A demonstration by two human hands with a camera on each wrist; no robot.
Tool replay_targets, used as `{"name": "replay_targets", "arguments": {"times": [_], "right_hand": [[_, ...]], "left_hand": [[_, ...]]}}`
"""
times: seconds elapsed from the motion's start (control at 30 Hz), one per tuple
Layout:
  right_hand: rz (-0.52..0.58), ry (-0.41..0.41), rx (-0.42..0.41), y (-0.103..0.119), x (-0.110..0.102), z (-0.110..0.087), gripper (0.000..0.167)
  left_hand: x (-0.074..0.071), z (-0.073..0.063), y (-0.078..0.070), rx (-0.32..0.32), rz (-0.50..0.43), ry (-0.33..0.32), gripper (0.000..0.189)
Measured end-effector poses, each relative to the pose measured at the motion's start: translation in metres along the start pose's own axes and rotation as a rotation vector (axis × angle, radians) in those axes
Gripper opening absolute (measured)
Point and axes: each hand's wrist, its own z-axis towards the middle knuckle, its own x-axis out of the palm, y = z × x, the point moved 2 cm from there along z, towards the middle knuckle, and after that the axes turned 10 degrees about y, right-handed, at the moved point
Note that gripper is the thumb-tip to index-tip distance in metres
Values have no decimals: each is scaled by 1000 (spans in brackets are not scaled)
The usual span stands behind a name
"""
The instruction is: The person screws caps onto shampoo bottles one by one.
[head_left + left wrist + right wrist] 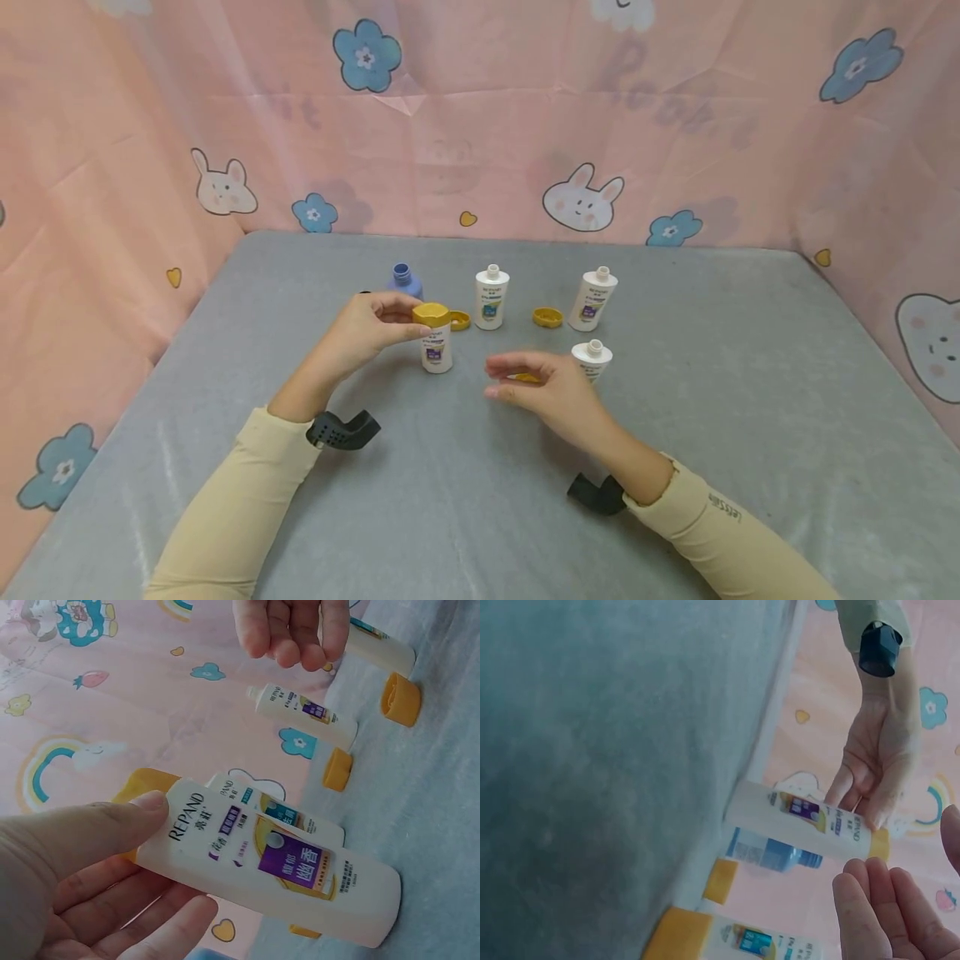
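My left hand (367, 329) pinches a white bottle (437, 354) near its yellow cap (432, 314), thumb in front and fingers behind. The bottle stands upright on the table; its purple label faces the left wrist camera. To the right, my right hand (547, 392) hovers with extended fingers and holds nothing. A loose yellow cap (527, 378) shows partly behind those fingers. Just beyond that hand stands an uncapped white bottle (592, 354), its lower part hidden. In the right wrist view, the fingers (889, 907) appear near the capped bottle's top, apparently apart from it.
Farther back stand an uncapped blue bottle (405, 282), partly behind my left hand, and two uncapped white bottles, one with a teal label (491, 302), one with a purple label (591, 302). Yellow caps (547, 317) lie between them. A pink patterned cloth (480, 125) borders the grey table (450, 500).
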Motion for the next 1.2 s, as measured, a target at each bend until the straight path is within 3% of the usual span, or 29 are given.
{"name": "replay_targets", "arguments": {"times": [0.33,0.6,0.73,0.87,1.2], "right_hand": [[21,-8,0,7,-11,-6,39],[18,-6,-24,14,-14,-10,40],[19,-18,-38,16,-17,-12,40],[-14,-52,-38,22,-22,-17,38],[-60,-168,-109,36,-45,-35,37]], "left_hand": [[0,-6,-9,34,-17,-17,39],[5,-18,-23,126,-47,-106,44],[14,-26,-32,212,-18,-141,41],[26,-30,-38,290,14,-114,36],[51,-29,-40,313,-36,-3,35]]}}
